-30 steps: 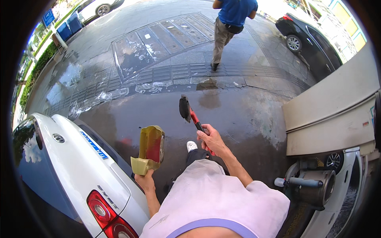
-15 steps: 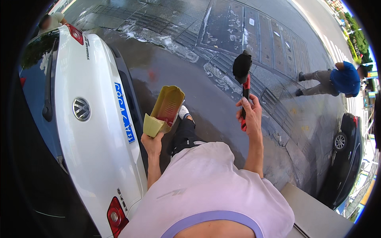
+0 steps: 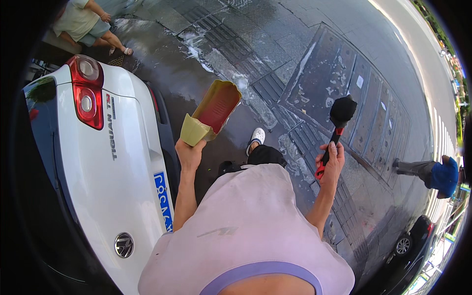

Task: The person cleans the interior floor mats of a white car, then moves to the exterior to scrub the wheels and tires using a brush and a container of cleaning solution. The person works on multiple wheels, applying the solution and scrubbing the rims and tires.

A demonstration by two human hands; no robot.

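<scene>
My left hand (image 3: 190, 155) is closed around the base of a cut-open plastic jug (image 3: 197, 129), yellow-green outside and reddish within. Its wide opening tilts up and away from me, beside the rear of the white car (image 3: 133, 147). Out to the right, my right hand (image 3: 333, 164) grips a short brush (image 3: 342, 111) by its black-and-red handle. The brush's rounded black head points away from me, above the wet pavement. Neither the jug nor the brush touches the car. Whether any liquid lies in the jug, I cannot tell.
A person in shorts (image 3: 84, 22) stands past the car's far corner. Another person in blue (image 3: 444, 177) is at the far right, near a dark car (image 3: 410, 250). Foamy water (image 3: 196, 51) streaks the paving beside large metal ground covers (image 3: 322, 76).
My view has shifted along the white car, so its far tail light shows fully. A white shoe has come forward below me. Both hands keep their grips.
</scene>
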